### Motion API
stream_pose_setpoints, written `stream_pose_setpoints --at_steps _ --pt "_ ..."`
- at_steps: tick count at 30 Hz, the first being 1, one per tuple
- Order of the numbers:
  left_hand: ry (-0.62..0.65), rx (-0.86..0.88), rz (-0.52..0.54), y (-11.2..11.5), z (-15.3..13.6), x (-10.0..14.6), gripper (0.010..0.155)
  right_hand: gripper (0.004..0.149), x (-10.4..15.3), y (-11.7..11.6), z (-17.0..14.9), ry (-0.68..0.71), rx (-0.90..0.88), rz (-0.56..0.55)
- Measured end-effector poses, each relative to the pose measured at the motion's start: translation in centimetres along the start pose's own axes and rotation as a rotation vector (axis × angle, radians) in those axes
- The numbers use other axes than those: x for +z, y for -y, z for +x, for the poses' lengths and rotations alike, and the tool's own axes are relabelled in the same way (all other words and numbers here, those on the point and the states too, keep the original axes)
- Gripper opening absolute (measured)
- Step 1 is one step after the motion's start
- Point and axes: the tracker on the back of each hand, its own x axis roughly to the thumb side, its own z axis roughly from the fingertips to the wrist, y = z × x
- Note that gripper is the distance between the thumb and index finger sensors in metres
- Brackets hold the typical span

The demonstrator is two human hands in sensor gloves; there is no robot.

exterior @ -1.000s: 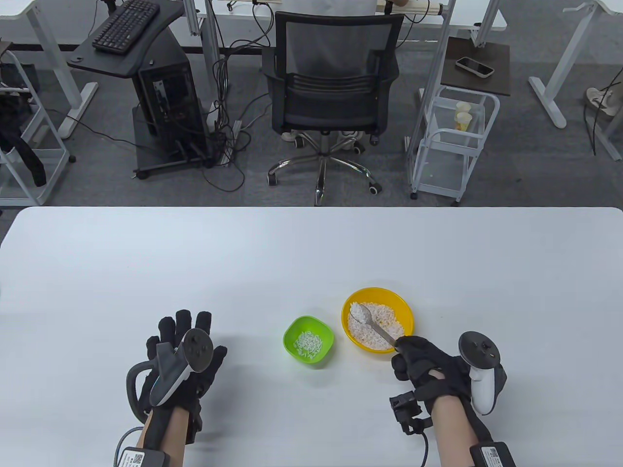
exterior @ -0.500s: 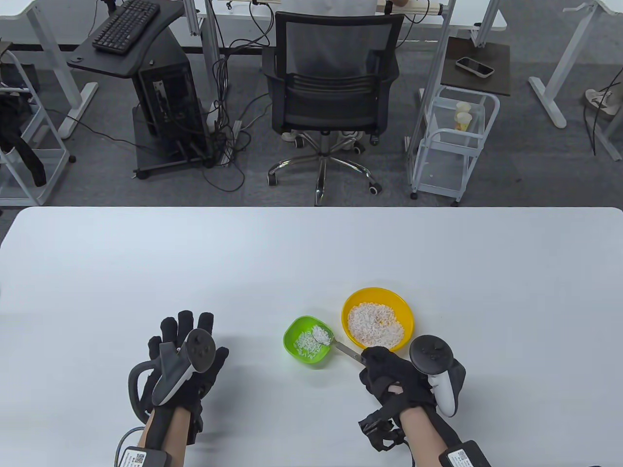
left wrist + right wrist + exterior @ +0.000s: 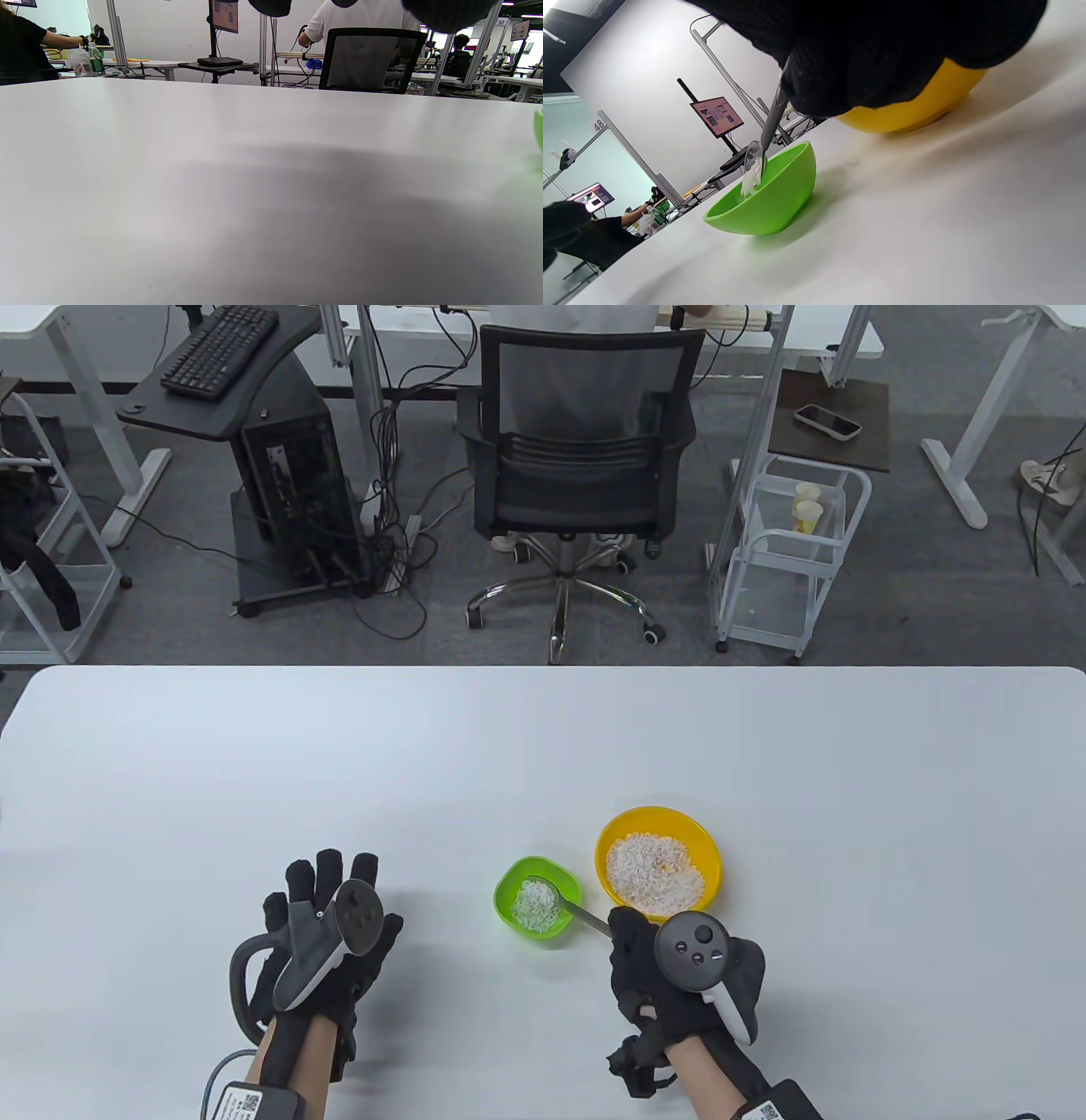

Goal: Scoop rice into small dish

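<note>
My right hand [image 3: 679,976] sits just this side of the two bowls, its fingers [image 3: 865,80] curled around the handle of the metal spoon [image 3: 570,904]. The spoon reaches up and left from my grip, over the near right rim of the small green dish [image 3: 538,901], with its bowl inside the dish. In the right wrist view the spoon [image 3: 763,144] is tipped steeply, its head turned down, and a clump of white rice [image 3: 751,180] hangs at its edge, just above the inside of the green dish [image 3: 772,199]. From above I see a small heap of rice [image 3: 534,902] lying in the dish, under and around the spoon's head.

The yellow bowl [image 3: 708,857] stands just to the right of the green dish and a little farther back, close beside it without touching. It holds a wide layer of rice [image 3: 655,867]. In the right wrist view the yellow bowl [image 3: 916,106] shows behind my fingers.

My left hand [image 3: 327,942] rests palm down on the white counter [image 3: 543,746], well to the left of the dish, its fingers [image 3: 327,872] straight and slightly spread, holding nothing. In the left wrist view only the fingertips [image 3: 449,15] show, at the top edge.
</note>
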Motion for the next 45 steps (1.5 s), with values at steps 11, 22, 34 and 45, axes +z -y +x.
stream_pose_setpoints --at_steps 11,22,34,45 --pt "-0.01 -0.016 -0.016 0.0 0.0 0.0 0.075 0.043 1.3 -0.7 3.0 0.287 0.522 -0.19" --pt "0.001 0.003 -0.006 -0.3 0.0 0.3 0.075 0.043 -0.6 5.7 -2.1 -0.026 0.47 -0.324" --pt "0.0 0.007 -0.012 -0.4 -0.2 0.2 0.075 0.043 -1.7 6.2 -4.0 -0.18 0.595 -0.21" --pt "0.0 0.012 -0.008 -0.5 -0.2 0.2 0.075 0.044 -1.8 6.2 -6.3 -0.3 0.063 -0.088"
